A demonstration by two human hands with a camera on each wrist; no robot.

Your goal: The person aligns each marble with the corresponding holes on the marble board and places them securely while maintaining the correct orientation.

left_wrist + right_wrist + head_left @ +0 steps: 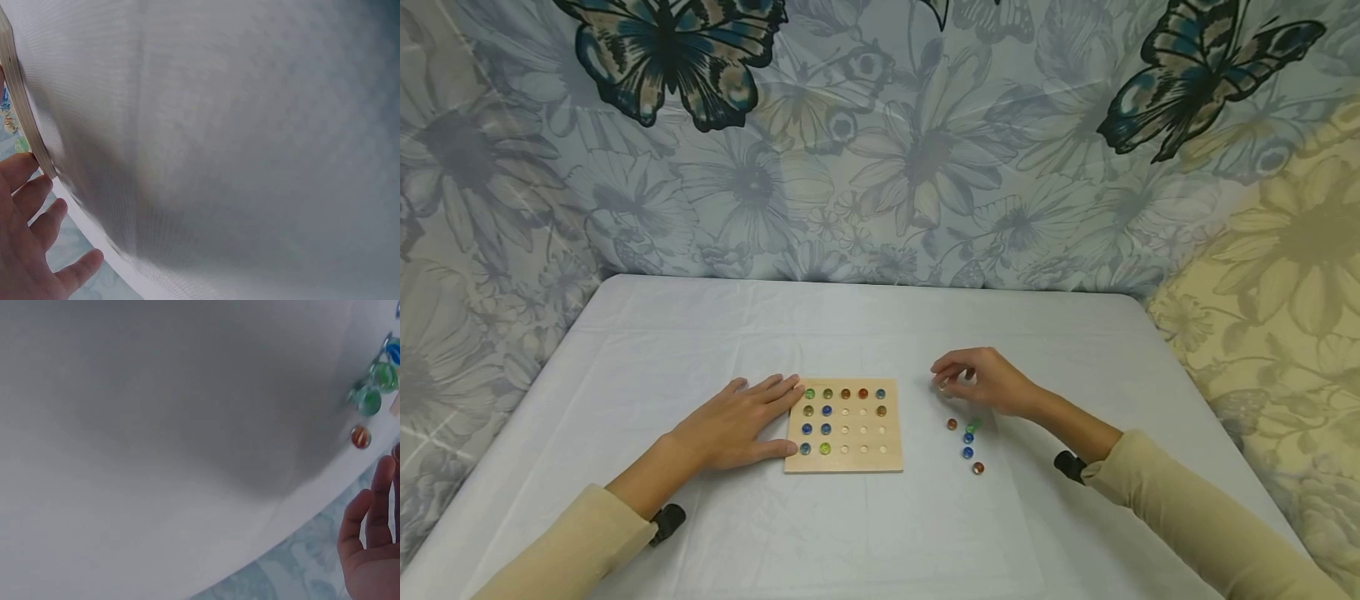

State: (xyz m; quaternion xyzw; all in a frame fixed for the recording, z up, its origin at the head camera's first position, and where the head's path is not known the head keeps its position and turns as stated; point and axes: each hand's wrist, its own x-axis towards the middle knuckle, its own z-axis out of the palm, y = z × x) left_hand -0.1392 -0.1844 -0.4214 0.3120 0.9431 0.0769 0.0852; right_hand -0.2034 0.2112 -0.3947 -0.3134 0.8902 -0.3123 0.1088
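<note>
On a white tabletop (715,333) there is a square-like wooden board (872,468) with small round hollows in rows, lying flat a little left of the middle. Glass marbles (826,429) sit in all hollows of the far row, in the two leftmost columns, and also at the right end of the second row (this one looks amber). The other hollows of the board show bare wood.

The left hand (737,429) lies at the left side of the board; its fingers are straight and spread apart, the fingertips at the far left corner and the thumb touching the left edge lower down.

The right hand (992,383) is at the right of the board, well apart from it, with thumb and fingers pinched together on a small marble (943,387), whose colour I cannot tell surely. Near this hand a loose group lies on the tabletop: an orange-brown marble (952,424), a green marble (971,429), two blue marbles (967,452) and, nearest to the person, a reddish marble (978,468).

Both arms wear beige sleeves (1195,517). Behind hangs a flowered cloth (917,192) with big butterflies (670,58).
</note>
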